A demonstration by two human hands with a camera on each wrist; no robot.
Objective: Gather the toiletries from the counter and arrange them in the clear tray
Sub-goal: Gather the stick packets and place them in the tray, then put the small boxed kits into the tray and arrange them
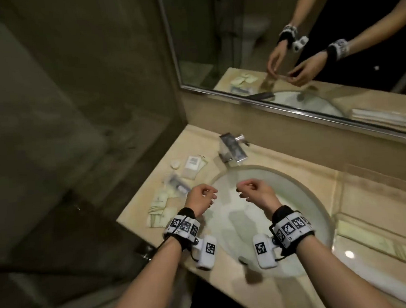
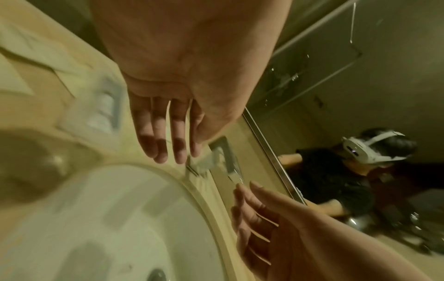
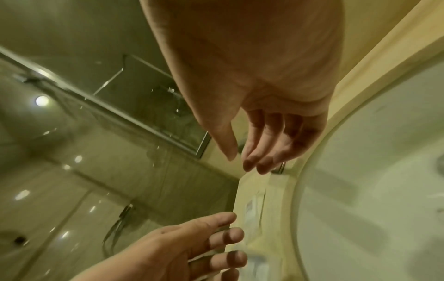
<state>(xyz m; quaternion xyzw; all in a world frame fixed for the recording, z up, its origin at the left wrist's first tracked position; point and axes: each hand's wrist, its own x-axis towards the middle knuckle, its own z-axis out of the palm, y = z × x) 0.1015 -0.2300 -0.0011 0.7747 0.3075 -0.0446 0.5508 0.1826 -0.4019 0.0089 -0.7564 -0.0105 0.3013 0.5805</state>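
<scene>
Your left hand point(image 1: 200, 198) and right hand point(image 1: 257, 193) loosely curled, empty | packets point(image 1: 162, 209) left of left hand | wrist views: fingers relaxed; head view alone shows faucet point(image 1: 233, 149)

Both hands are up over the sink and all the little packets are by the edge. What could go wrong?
The flat packets lie in a loose pile at the counter's front left corner, so a careless sweep might push some off. The left hand and right hand hover over the sink, so anything carried across might drop into the basin. Also, no clear tray is plainly visible, so items may end up misplaced.
</scene>
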